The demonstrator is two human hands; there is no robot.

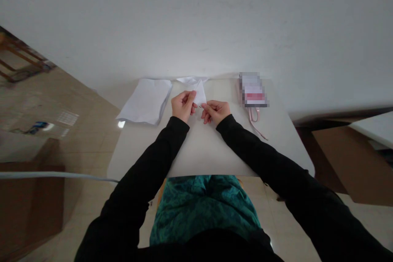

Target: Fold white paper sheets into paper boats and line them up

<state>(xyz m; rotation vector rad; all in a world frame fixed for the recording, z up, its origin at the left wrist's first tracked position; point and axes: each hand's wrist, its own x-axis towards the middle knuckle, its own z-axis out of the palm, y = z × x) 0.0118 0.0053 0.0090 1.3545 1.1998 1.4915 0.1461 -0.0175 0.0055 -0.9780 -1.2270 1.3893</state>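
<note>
Between my two hands is a small folded piece of white paper [200, 93], with a pointed top and creased faces. My left hand [183, 105] pinches its left side between thumb and fingers. At its lower right corner, the thumb and forefinger of my right hand [216, 111] are closed on the paper. Both hands are just above the white table [202, 147]. Behind the folded piece, another folded white paper [192, 79] lies near the wall. My fingers hide the paper's lower edge in part.
A stack of white paper sheets [145, 100] lies at the table's left, slightly over its edge. On the right is a phone [253, 90] with a blurred screen and a pink strap [254, 118]. The wall [196, 20] borders the far edge. Cardboard boxes [353, 159] stand at right.
</note>
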